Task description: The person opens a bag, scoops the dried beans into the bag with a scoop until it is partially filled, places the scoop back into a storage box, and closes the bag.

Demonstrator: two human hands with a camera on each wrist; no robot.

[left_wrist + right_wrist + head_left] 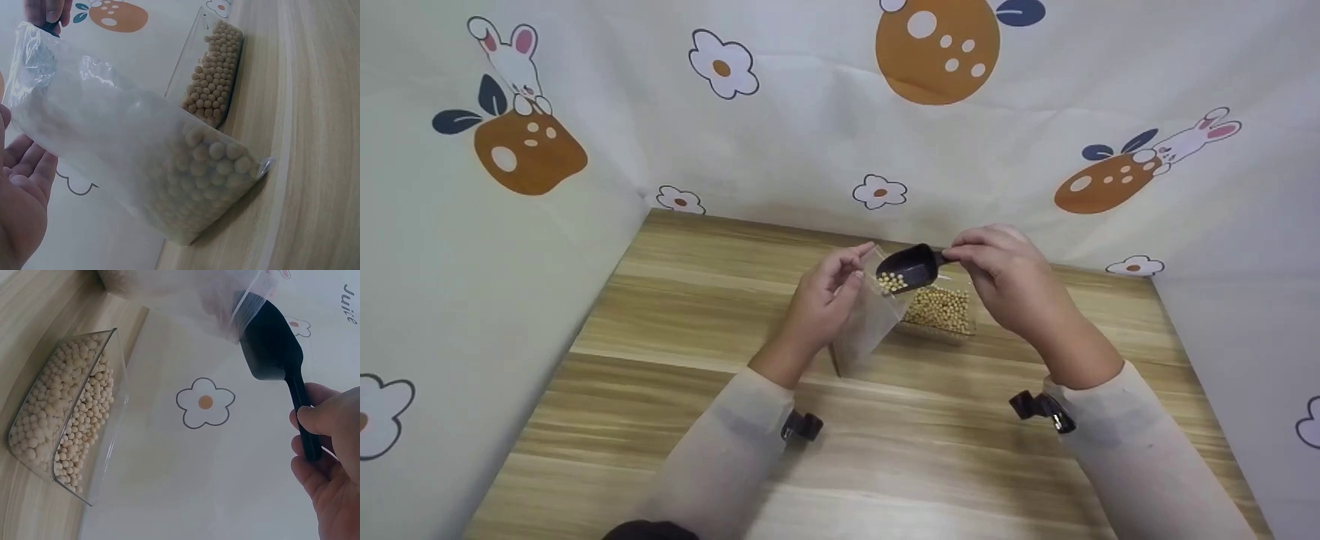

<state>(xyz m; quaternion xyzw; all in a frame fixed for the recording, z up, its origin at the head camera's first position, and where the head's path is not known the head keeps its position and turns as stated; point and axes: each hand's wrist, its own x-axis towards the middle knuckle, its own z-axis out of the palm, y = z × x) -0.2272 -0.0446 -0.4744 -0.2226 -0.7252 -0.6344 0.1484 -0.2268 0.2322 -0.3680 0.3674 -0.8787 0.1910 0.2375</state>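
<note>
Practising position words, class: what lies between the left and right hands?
In the head view: the bag, the black scoop holding beans, and the clear container of beans.

The tabletop (pixel 900 457) (streaky, pale-brown wood grain) bears a clear box (pixel 937 335) and a translucent bag (pixel 870 322).

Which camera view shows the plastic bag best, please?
The left wrist view: it shows the translucent plastic bag nearly whole, with round beans in its lower part. The head view shows it at a slant, the black scoop at its mouth. The right wrist view shows only part, at the upper edge.
</note>
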